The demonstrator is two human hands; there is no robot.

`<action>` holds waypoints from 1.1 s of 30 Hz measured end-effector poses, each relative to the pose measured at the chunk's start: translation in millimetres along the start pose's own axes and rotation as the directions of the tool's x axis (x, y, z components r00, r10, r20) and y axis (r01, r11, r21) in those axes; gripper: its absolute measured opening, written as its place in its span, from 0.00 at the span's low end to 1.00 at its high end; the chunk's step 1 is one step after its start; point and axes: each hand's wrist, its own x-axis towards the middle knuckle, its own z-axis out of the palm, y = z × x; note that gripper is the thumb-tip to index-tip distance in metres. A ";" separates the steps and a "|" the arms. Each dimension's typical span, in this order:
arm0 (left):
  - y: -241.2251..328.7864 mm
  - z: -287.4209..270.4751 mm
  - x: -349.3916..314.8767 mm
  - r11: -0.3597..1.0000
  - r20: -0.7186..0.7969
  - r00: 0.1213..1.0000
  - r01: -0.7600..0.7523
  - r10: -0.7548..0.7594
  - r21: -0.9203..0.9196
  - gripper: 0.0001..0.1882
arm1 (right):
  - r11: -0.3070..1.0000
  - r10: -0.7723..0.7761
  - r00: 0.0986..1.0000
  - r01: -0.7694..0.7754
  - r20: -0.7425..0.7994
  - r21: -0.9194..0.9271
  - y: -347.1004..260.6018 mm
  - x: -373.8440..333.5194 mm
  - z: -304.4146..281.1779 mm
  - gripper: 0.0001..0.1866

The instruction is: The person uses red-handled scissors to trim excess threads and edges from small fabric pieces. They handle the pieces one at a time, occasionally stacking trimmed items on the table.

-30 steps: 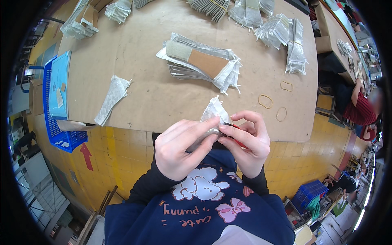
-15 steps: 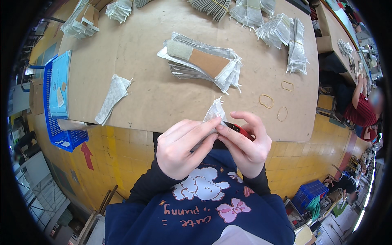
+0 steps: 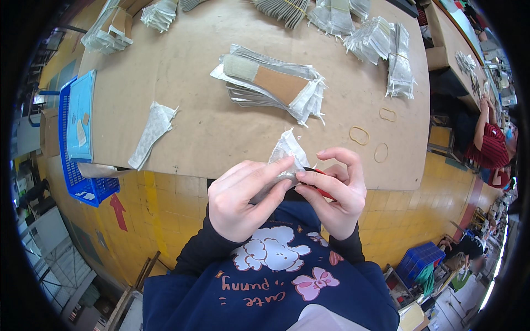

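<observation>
Between the fingertips of my left hand [image 3: 237,196] is a pale, thin fabric piece [image 3: 287,147], its pointed end sticking up over the table's front edge. My right hand [image 3: 341,192] is closed around small red-handled snips [image 3: 324,193], mostly hidden by the fingers. Their dark end meets the fabric's right side, where both hands come close together. Beyond my hands lies a stack of similar grey-white pieces [image 3: 309,71], topped by a brown card [image 3: 280,85]. A single fabric piece [image 3: 152,134] lies apart on the left.
Several banded bundles [image 3: 400,63] line the far side of the brown-covered table [image 3: 187,88]. Loose rubber bands [image 3: 359,127] lie to the right. A blue basket [image 3: 70,165] stands at the left edge. On the right, a person in a striped red top [image 3: 488,146] is at another table.
The fabric piece has turned slightly and shows more of its surface between my fingers. My right fingers have shifted on the snips, covering more of the red handle.
</observation>
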 end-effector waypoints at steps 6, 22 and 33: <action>0.5 1.6 -0.7 1.000 0.012 1.000 -0.019 0.019 0.009 0.20 | 0.999 -0.012 1.000 0.012 -0.003 -0.046 -1.3 2.3 1.1 0.18; -3.3 5.7 -0.8 0.992 -0.015 0.995 -0.092 0.094 0.086 0.20 | 0.982 -0.036 0.999 0.033 -0.017 -0.185 -4.0 1.4 5.1 0.17; -2.7 8.3 -3.5 0.999 -0.060 0.998 -0.016 0.019 0.045 0.20 | 0.995 0.017 0.998 -0.023 -0.064 -0.102 -1.6 -6.8 14.9 0.16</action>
